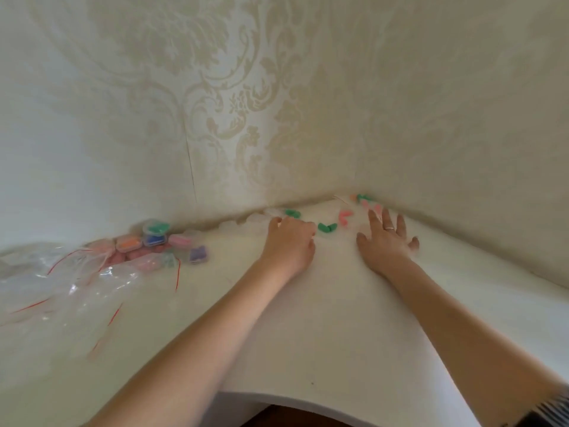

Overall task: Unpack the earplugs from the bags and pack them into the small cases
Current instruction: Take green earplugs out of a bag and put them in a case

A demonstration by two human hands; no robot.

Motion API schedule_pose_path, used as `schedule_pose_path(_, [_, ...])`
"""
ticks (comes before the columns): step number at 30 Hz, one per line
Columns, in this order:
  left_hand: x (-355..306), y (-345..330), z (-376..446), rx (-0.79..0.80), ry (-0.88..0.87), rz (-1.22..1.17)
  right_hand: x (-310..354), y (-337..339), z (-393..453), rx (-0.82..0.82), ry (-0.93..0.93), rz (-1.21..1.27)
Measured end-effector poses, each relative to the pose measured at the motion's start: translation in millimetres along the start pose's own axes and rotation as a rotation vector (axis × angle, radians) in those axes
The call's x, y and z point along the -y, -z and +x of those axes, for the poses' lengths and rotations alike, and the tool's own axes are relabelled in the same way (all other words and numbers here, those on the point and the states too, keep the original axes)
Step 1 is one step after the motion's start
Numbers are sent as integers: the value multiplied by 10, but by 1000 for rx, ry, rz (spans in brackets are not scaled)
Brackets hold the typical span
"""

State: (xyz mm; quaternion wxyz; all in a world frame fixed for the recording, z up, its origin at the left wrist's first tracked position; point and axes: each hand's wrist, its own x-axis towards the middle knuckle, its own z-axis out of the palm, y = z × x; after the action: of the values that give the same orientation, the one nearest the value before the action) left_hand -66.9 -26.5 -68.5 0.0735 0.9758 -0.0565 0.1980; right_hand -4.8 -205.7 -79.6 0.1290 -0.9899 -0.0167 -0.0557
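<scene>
**Earplugs lie between the hands, left nearer**

Green earplug pair [327, 227] sits on the white bench [323, 318] at 3 o'clock of the left hand [289, 241], just beside its knuckles. Its long axis runs roughly 9-to-3. Left hand's fingers are curled; can't tell if they hold anything. Right hand [386, 238] lies flat, fingers spread, holding nothing, with pink earplugs [345, 217] at its 11 o'clock. More plugs sit in the far corner. Filled small cases [160, 238] and empty bags [61, 291] sit well apart at 9 o'clock. Judgement: left takes the green pair.
</scene>
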Motion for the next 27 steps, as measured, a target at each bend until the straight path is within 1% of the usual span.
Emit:
schedule_pose_path(2, [-127,-125,33,10,-48,-19,-46,22,93,42,20,-11])
schedule_pose_path(4, [-171,-209,55,46,-72,-64,-46,18,112,1,36,27])
schedule_pose_path(5, [-165,-227,68,71,-70,-89,-34,6,105,-50,53,39])
schedule_pose_path(7, [-130,-244,89,95,-66,-127,-9,-4,60,-205,127,51])
schedule_pose_path(9, [-100,-267,102,93,-61,-205,40,7,-7,-332,257,185])
schedule_pose_path(10, [-99,-271,103,88,-54,-252,82,24,-38,-325,319,288])
schedule_pose_path(11, [-97,-277,104,80,-52,-284,132,44,-64,-271,388,368])
schedule_pose_path(13, [-89,-267,106,59,-57,-307,230,34,-112,-87,492,359])
schedule_pose_path(15, [-58,-245,113,17,-20,-348,265,18,-125,22,499,346])
schedule_pose_path(17, [-42,-223,105,-62,60,-415,249,33,-100,10,476,406])
schedule_pose_path(19, [-57,-208,93,-128,135,-480,224,28,-79,-36,483,402])
schedule_pose_path(22, [-91,-216,90,-136,179,-585,202,-12,-23,-87,480,331])
schedule_pose_path(23, [-93,-217,100,-130,191,-619,207,-19,-20,-125,460,362])
schedule_pose_path(24, [-89,-213,111,-133,198,-660,218,-18,-10,-167,417,460])
schedule_pose_path(25, [-84,-209,129,-140,204,-710,237,9,-9,-198,370,618])
schedule_pose_path(26, [-90,-197,141,-143,216,-771,257,45,-12,-204,320,817])
schedule_pose_path(27, [-95,-189,155,-136,236,-844,278,89,-27,-175,264,1011])
